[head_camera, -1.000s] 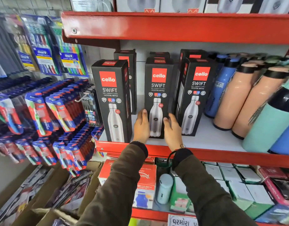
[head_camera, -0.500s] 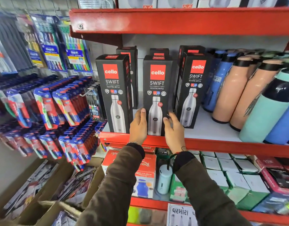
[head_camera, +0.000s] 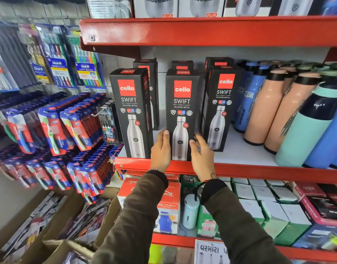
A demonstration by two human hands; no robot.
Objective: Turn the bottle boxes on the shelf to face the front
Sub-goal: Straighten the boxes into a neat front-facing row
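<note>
Left hand and right hand flanking middle box — front-facing.

Red metal shelving; toothbrush packs hung left; evenly lit.

Retail shop, household goods aisle. Red metal shelving runs in tiers across the frame, stocked with identical boxed Cello Swift bottles at centre and rows of loose coloured flasks at right. Carded toothbrush packs hang in bulk on the left wall. Lower tier holds more boxed stock, with a printed shelf label at bottom centre.
</note>
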